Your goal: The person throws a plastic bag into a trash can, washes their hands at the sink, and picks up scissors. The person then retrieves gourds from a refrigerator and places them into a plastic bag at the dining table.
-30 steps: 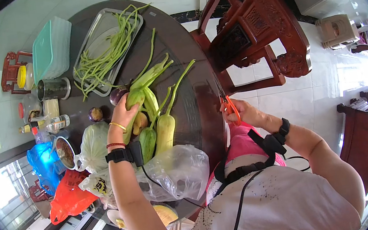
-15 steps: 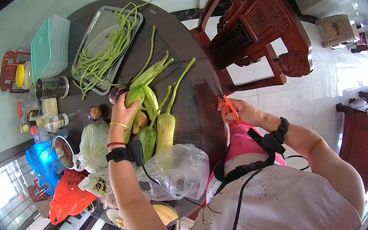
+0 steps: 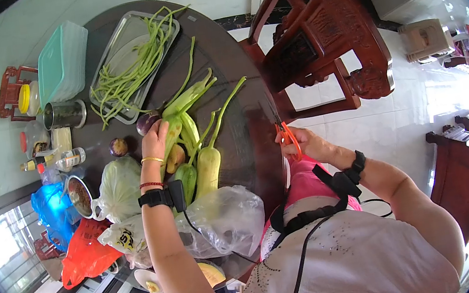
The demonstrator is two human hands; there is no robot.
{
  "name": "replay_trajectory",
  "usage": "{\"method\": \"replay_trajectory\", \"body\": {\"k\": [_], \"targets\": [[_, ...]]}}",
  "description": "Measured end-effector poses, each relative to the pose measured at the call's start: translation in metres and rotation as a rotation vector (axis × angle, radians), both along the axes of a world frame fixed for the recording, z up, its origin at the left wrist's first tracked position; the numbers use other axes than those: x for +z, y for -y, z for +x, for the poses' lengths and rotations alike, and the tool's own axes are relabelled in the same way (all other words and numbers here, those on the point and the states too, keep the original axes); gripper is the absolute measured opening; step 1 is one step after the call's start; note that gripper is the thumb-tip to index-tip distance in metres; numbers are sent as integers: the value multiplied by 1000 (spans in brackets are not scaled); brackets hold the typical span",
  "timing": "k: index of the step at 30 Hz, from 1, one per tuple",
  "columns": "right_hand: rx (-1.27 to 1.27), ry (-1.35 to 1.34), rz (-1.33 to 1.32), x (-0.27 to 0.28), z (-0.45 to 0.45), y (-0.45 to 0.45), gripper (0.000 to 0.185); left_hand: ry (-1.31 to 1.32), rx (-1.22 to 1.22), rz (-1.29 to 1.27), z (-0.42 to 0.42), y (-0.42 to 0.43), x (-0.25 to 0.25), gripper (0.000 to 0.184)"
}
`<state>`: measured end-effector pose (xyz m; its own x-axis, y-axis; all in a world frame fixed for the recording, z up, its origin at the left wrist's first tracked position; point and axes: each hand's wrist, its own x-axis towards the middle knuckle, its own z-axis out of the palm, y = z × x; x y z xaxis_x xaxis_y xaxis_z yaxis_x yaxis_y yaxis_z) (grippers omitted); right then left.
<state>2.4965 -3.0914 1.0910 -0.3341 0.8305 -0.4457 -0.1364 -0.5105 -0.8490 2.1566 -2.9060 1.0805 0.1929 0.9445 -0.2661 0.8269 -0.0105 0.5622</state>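
My left hand (image 3: 156, 143) is closed round a pale green, long-stemmed gourd (image 3: 173, 128) in the pile on the dark round table. Two more gourds lie beside it, a green one (image 3: 187, 179) and a yellowish-green one (image 3: 209, 170), both with long stalks. Near my fingers sits a purple eggplant (image 3: 148, 122), and a brownish-yellow vegetable (image 3: 175, 158) is partly hidden under the gourds. Beyond the table edge, above my lap, my right hand (image 3: 303, 142) grips orange-handled scissors (image 3: 287, 134), their dark blades pointing away from me.
Long beans (image 3: 138, 70) lie in a clear tray (image 3: 111, 62) at the far side. Plastic bags (image 3: 226, 216), a red bag (image 3: 86, 255), a metal bowl (image 3: 81, 196) and bottles (image 3: 71, 159) crowd the left. A carved wooden chair (image 3: 320, 34) stands close on the right.
My left hand's fingers have drawn closer together on the gourd, and the hand has turned slightly. My right hand still holds the scissors in about the same place. The whole view has shifted a little.
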Motion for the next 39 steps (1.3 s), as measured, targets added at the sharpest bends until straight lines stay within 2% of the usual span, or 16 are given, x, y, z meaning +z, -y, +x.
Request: {"method": "replay_trajectory", "body": {"k": [1, 3, 7, 9, 12, 14, 15, 18, 20, 21, 22, 24, 29, 34, 35, 39], "targets": [[-25, -7, -36, 4, -1, -2, 22, 2, -1, 1, 0, 3, 1, 53], [-50, -16, -69, 8, -1, -4, 21, -171, -242, 324, 0, 13, 4, 60], [-32, 3, -80, 4, -5, -8, 22, -393, -290, 350, -4, 16, 11, 66], [-15, -1, -64, 5, -12, -12, 24, -381, -202, 174, -5, 12, 13, 63], [74, 180, 29, 15, -15, -17, 27, -358, -184, 282, -6, 12, 31, 61], [160, 342, 215, 21, -20, -22, 32, -333, -190, 367, -10, 7, 51, 58], [181, 320, 228, 24, -23, -24, 43, -349, -236, 336, -5, 7, 78, 58], [297, 331, 249, 38, -34, -34, 53, -313, -277, 295, 1, 15, 131, 58], [293, 339, 337, 44, -46, -37, 59, -271, -259, 105, 15, 30, 163, 55], [321, 356, 331, 48, -51, -39, 59, -128, -240, 92, 13, 39, 167, 51], [348, 373, 324, 52, -57, -40, 59, -128, -237, 101, 11, 48, 167, 51], [333, 341, 324, 59, -64, -40, 57, 150, -143, -94, 7, 66, 165, 50], [456, 381, 359, 61, -75, -36, 56, 167, -141, -239, 0, 109, 155, 53], [514, 402, 347, 60, -86, -22, 54, 228, -110, -274, -7, 143, 137, 56], [528, 403, 332, 60, -89, -19, 53, 175, -121, -308, -7, 148, 137, 56], [501, 390, 376, 58, -96, -10, 50, 161, -111, -361, -6, 159, 136, 57]]}}
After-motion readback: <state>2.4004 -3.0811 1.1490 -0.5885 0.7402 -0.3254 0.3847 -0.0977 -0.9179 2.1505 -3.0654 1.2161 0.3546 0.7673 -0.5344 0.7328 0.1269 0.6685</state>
